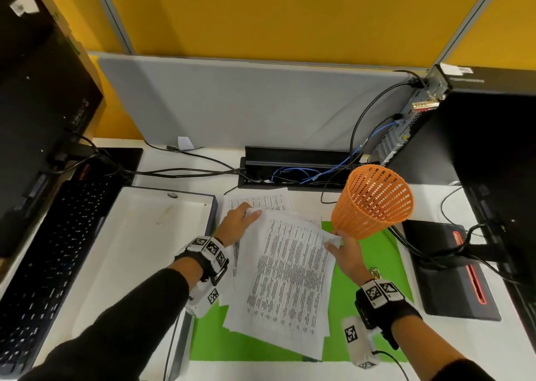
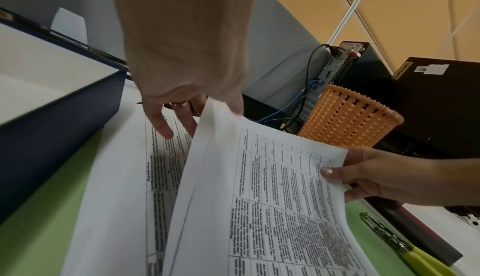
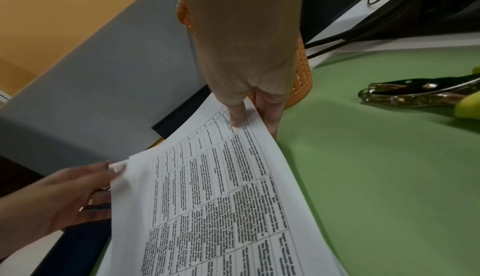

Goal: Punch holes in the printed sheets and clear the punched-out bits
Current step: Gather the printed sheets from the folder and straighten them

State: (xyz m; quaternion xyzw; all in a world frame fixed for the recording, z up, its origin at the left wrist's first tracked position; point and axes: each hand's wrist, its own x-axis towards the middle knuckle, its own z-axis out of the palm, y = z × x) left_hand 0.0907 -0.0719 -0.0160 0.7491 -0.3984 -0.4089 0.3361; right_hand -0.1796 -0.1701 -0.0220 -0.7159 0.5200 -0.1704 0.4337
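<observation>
Green matting (image 1: pixel 374 267) covers the desk under the printed sheets (image 1: pixel 287 279). Both hands pinch the top sheet's far corners, left hand (image 1: pixel 236 224) and right hand (image 1: pixel 346 254). Its long axis runs back toward the wrists; the hole punch (image 3: pixel 415 92) lies right of the right fingers, nearer them.

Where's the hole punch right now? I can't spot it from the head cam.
The hole punch lies untouched on the green mat, to the right of the right hand and the printed sheets; in the head view only a glint shows by the right wrist.
</observation>
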